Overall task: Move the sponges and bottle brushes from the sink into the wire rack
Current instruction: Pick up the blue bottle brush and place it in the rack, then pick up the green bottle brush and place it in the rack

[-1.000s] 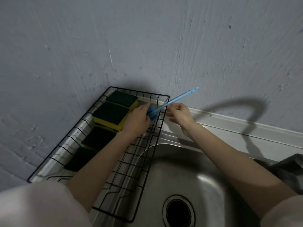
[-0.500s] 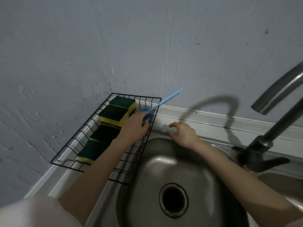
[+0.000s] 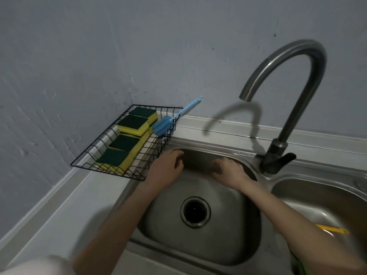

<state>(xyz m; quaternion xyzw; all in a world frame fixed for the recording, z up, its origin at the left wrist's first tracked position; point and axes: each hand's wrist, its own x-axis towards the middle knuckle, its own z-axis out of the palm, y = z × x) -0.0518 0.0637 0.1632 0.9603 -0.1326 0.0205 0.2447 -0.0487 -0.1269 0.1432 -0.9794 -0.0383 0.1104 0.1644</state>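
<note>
A black wire rack (image 3: 85,157) sits on the counter left of the sink. Several yellow sponges with dark green tops (image 3: 132,126) lie in a row inside it. A blue bottle brush (image 3: 164,127) leans in the rack's far right corner, its thin handle sticking out over the rim toward the wall. My left hand (image 3: 164,171) hovers over the left basin's (image 3: 198,245) near-left edge, fingers loosely curled, holding nothing. My right hand (image 3: 230,171) is over the basin's back, fingers relaxed and empty. A yellow handle (image 3: 331,229) shows in the right basin (image 3: 327,195).
A curved steel faucet (image 3: 309,80) rises behind the divider between the two basins, its spout above the left basin. The drain (image 3: 195,211) lies in the middle of the left basin. A grey wall stands close behind the counter.
My left hand let go of the blue brush, which now rests in the rack, and drew back over the basin. My right hand also moved down over the basin. The view shifted right.
</note>
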